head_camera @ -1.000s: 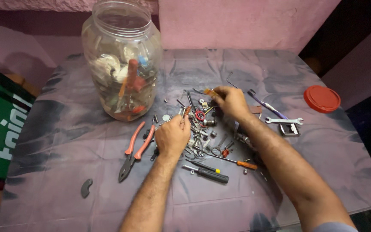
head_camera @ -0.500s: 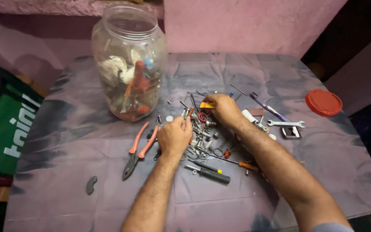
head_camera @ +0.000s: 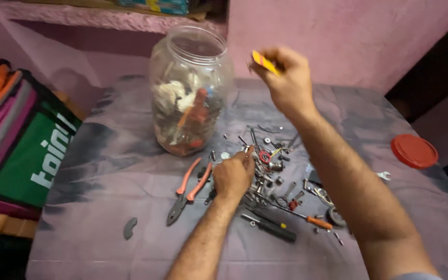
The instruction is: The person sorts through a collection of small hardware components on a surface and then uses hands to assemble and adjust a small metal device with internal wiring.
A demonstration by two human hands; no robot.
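Overhead, the right hand (head_camera: 285, 83) pinches a yellow piece (head_camera: 264, 63); the left hand (head_camera: 233, 175) closes among small hardware (head_camera: 270, 166).

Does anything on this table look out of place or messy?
Yes: small hardware lies scattered loose beside the open jar, whose red lid sits far off near the table's right edge. A dark curved piece lies alone at the near left.

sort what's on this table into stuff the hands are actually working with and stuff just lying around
In use: right hand holding a small yellow piece; left hand in the hardware pile; open jar.
Lying about: pliers, red lid, screwdriver, bag.
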